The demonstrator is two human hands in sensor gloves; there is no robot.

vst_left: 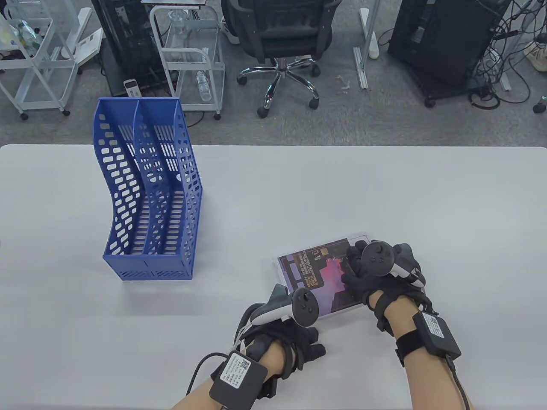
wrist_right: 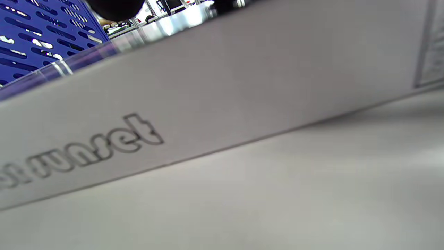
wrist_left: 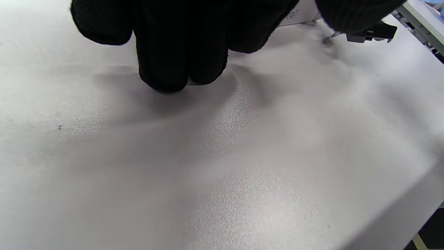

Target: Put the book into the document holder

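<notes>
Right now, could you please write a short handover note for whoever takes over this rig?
Right hand: rests on the book, fingers over its right part.
Left hand: at the book's near left corner, fingertips on the table; grip unclear.
Book lies flat near the front edge; the blue document holder stands upright far left, both slots empty.
Done: nothing inserted.
Left: lift the book and slide it into a slot.

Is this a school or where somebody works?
Most likely an office or lab. Behind the white table stands a black swivel office chair, black computer towers with tangled cables, and white wheeled carts.
</notes>
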